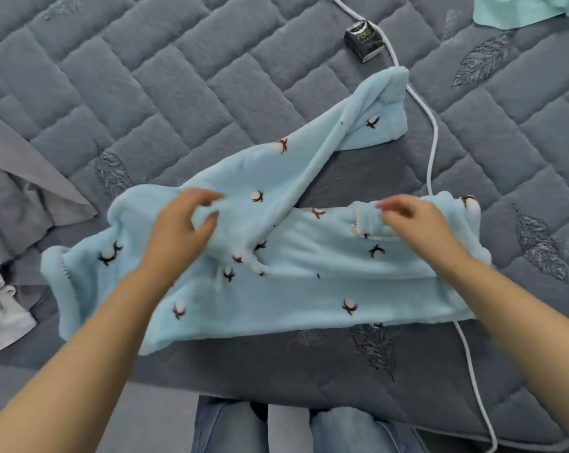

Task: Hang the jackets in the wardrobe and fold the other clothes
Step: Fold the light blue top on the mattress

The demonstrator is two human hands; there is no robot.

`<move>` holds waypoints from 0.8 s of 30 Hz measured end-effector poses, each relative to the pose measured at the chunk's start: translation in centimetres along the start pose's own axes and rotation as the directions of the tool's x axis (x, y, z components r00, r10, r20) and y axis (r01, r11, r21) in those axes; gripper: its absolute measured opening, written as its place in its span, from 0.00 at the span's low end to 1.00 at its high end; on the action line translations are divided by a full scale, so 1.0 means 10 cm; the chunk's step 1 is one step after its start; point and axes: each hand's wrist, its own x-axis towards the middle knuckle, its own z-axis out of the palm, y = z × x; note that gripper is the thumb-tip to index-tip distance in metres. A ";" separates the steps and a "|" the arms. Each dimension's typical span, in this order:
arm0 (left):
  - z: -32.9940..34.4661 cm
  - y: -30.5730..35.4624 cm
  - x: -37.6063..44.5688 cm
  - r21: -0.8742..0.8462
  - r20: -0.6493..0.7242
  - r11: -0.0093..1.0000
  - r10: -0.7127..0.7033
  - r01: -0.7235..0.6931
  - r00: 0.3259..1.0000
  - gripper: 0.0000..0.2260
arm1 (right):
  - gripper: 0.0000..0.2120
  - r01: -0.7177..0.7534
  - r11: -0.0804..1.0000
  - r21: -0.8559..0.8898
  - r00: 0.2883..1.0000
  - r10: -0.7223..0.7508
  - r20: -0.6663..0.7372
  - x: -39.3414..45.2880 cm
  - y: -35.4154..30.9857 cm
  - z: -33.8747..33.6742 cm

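A pale blue fleece garment (276, 276), printed with small cotton-boll motifs, was spread across the near edge of the bed (178, 76), with one long part thrown out toward the far right corner. It was judged to be light, thick and very soft: it would sag and bunch wherever it was lifted, would not slide readily on the quilted cover, and could not be harmed by firm handling. The left hand (178, 230) was laid on the left portion with thumb and fingers curled into a raised ridge of the pile, so a pinch of fleece was held in that grip. The right hand (417, 223) was set at the trimmed opening on the right; its fingers were bent over the edge, but the blur left it unclear whether anything was gripped. Hold was judged best taken at hems, cuffs and seamed edges, where the cloth is doubled. A white cable (435, 152) was seen running under the garment, so it could be dragged along by a fold. On a small dark box (363, 40) near the far edge, the word "Face" could be read; smaller print below it was too fine to read. A mint cloth (518, 9) lay at the far right corner, grey clothes (25, 191) at the left edge.
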 end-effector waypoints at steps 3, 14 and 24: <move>-0.42 -0.50 0.47 0.114 -0.080 0.971 -0.203 0.211 0.976 0.16 | 0.14 -0.271 0.854 0.445 0.962 0.225 0.154 0.49 -0.56 0.40; -0.99 -1.21 0.67 -0.054 0.564 0.954 -0.215 0.295 0.797 0.09 | 0.16 -0.199 0.383 0.902 0.937 0.345 0.059 0.77 -1.33 1.08; -1.08 -1.60 -0.03 0.384 0.690 0.923 -0.269 -0.025 0.672 0.11 | 0.18 -0.387 0.105 0.916 0.905 0.235 0.356 -1.52 -0.40 1.88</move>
